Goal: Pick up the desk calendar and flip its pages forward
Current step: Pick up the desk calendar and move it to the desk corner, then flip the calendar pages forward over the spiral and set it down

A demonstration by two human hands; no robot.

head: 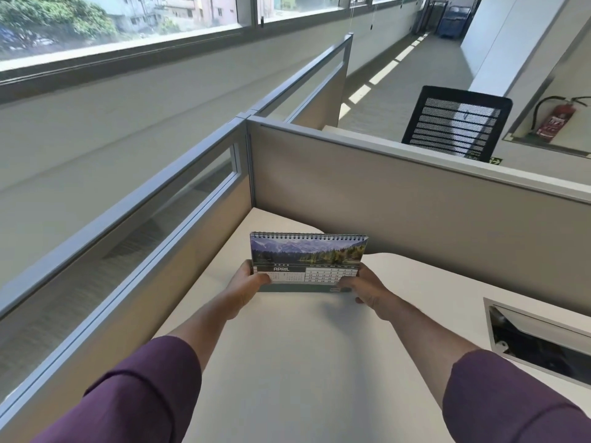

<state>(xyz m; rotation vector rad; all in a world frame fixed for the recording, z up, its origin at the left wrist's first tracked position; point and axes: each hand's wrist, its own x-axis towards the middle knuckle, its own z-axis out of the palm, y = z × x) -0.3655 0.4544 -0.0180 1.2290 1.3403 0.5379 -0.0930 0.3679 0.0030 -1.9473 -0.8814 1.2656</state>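
The desk calendar (307,257) is spiral-bound along its top and shows an APRIL page with a mountain lake photo above the date grid. It stands upright near the far corner of the white desk (287,346). My left hand (248,287) grips its lower left corner, thumb over the page front. My right hand (367,289) grips its lower right corner. Whether the base touches the desk or hovers just above it, I cannot tell. Both forearms reach forward in purple sleeves.
Beige cubicle partitions (415,199) close off the desk behind and to the left, with a glass strip in the left one. A cable cutout (540,340) opens in the desk at right. A black mesh chair (457,123) stands beyond the partition.
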